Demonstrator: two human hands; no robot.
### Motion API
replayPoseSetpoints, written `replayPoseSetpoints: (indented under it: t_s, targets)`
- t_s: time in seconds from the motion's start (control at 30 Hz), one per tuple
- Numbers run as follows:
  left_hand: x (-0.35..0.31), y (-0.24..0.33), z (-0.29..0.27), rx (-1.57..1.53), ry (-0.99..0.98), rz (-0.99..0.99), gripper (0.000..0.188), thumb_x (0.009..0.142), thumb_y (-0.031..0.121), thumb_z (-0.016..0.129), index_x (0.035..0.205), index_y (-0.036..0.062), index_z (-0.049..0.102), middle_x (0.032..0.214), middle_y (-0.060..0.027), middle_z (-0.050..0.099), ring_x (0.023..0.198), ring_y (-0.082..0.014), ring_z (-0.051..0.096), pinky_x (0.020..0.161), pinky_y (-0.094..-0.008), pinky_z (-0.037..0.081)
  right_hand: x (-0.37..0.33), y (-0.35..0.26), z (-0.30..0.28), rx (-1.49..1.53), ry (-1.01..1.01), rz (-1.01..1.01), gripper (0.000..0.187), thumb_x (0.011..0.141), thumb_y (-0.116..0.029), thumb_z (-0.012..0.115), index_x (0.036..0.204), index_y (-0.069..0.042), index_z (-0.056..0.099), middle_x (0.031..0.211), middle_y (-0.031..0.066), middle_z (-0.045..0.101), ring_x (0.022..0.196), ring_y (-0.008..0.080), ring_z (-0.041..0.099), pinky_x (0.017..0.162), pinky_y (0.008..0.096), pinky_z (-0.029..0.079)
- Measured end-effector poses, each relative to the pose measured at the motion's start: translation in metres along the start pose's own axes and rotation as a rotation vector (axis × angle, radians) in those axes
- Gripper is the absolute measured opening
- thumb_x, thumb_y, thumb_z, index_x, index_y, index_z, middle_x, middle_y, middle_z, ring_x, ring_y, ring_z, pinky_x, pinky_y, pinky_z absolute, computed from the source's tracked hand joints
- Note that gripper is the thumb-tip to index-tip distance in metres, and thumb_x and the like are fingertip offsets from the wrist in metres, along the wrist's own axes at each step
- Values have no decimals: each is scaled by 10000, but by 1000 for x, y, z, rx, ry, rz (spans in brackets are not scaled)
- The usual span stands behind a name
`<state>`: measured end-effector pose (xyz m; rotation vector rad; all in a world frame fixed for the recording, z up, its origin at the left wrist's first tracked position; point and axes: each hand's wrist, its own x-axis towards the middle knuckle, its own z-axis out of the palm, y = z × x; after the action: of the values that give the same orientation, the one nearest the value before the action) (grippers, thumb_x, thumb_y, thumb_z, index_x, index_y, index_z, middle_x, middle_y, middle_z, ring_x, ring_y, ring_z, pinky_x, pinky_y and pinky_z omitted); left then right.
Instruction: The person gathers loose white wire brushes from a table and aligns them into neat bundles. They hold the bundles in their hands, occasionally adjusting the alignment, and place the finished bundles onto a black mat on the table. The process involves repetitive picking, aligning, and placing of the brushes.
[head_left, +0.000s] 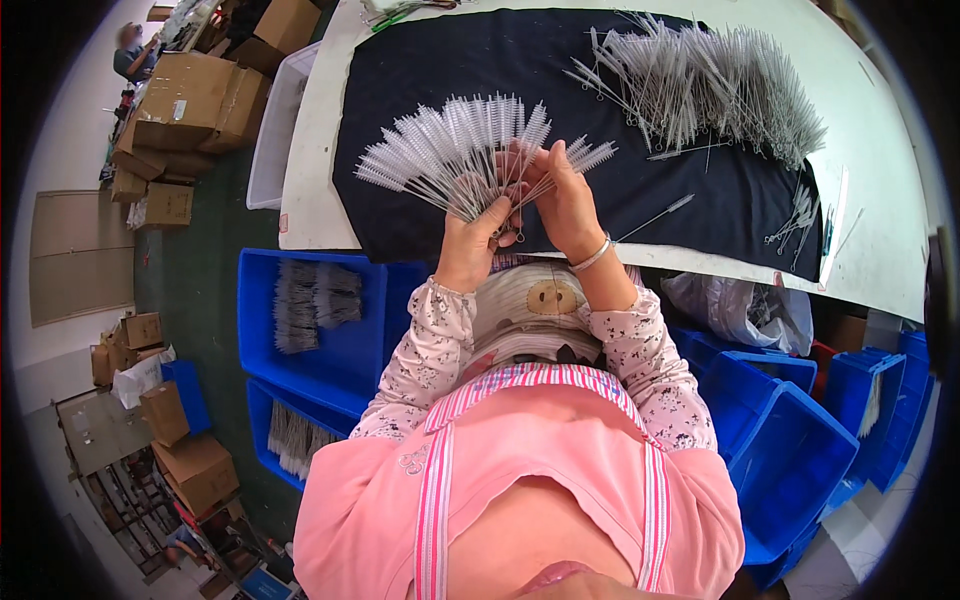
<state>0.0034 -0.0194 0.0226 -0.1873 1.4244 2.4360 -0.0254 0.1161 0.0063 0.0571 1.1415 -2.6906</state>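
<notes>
Fanned out above the dark cloth is a bunch of straw brushes (455, 140) with white bristles and thin wire stems. My left hand (472, 235) is closed round the lower stems, its thumb lying across them. At the bunch's right side, my right hand (566, 205) has its fingers bent in among the stems of a few brushes that lean to the right; its fingertips are partly hidden. A large heap of the same brushes (710, 85) lies at the far right of the cloth. One loose brush (655, 216) rests to the right of my right hand.
The dark cloth (400, 80) covers much of the white table (870, 130). Blue bins (310, 375) with brush bundles stand at left; more blue bins (790, 450) and a plastic bag (740, 305) are at right. Cardboard boxes (185, 100) and a distant person (133, 55) appear at far left.
</notes>
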Motion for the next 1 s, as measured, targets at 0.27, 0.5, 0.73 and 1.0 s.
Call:
replayPoseSetpoints:
  t_s: [0.27,0.5,0.73,1.0]
  targets:
    - [-2,-5,-8,72,-67,-102,280,916,303,586,1071,75,541,918,-35,628,672,-116,594,463,-201,395,-9,-11,13,-238,31,127,208,871,-193,642,945,1,622,826,50,655,699,109,622,577,268,487]
    - [-5,4,2,-9,-189,-105,454,924,379,549,1248,71,471,940,-36,627,723,-133,630,487,-210,444,-10,-9,14,-10,160,28,145,849,-96,625,928,25,630,813,112,677,660,166,653,556,270,524]
    - [-4,1,-2,74,-171,-157,526,883,316,626,1309,81,427,939,-48,633,722,-145,645,501,-215,479,-14,-11,15,-79,129,-10,150,835,-92,638,918,33,640,799,118,680,642,163,653,537,253,514]
    - [-3,-8,-2,99,-122,16,617,863,509,549,1258,57,406,907,-72,624,660,-148,645,386,-203,416,-12,-9,13,-44,157,-9,247,821,-113,659,1005,50,643,829,109,677,593,149,637,447,220,467]
